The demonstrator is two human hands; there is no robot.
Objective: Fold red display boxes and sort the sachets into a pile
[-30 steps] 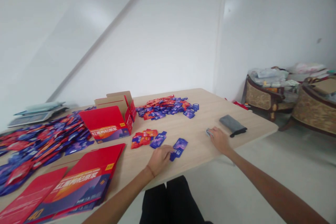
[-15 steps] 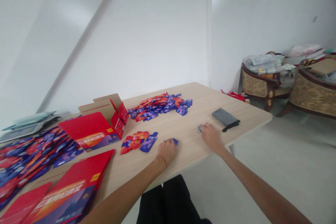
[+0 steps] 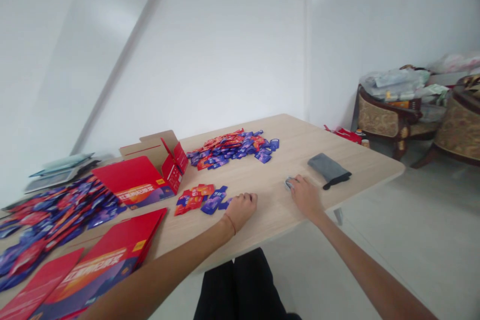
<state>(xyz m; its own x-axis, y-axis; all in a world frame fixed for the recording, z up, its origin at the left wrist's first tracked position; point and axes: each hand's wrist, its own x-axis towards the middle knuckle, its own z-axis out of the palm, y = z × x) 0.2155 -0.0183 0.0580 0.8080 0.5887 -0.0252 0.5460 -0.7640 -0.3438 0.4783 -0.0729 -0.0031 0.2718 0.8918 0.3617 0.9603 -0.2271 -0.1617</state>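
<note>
My left hand (image 3: 242,208) rests low over the table with its fingers curled. What they enclose, if anything, is hidden. A purple packet (image 3: 225,204) lies at its left edge, partly covered by the hand. Beside that is a small group of packets: a larger purple packet (image 3: 213,201) and several orange-red packets (image 3: 194,198). My right hand (image 3: 305,196) lies on the table to the right, its fingers closed around a small grey-and-white object (image 3: 288,183) that is mostly covered.
A heap of red and purple packets (image 3: 234,147) lies farther back. At left stand an open red carton (image 3: 138,180), flat red cartons (image 3: 101,260) and a bigger packet pile (image 3: 56,220). A grey folded cloth pouch (image 3: 329,169) lies right. Loaded armchairs (image 3: 378,117) stand beyond the table (image 3: 285,132).
A purple packet that showed at the right of my left hand now shows at its left, next to the small group. My right hand stays on the grey-and-white object. The view has shifted slightly.
</note>
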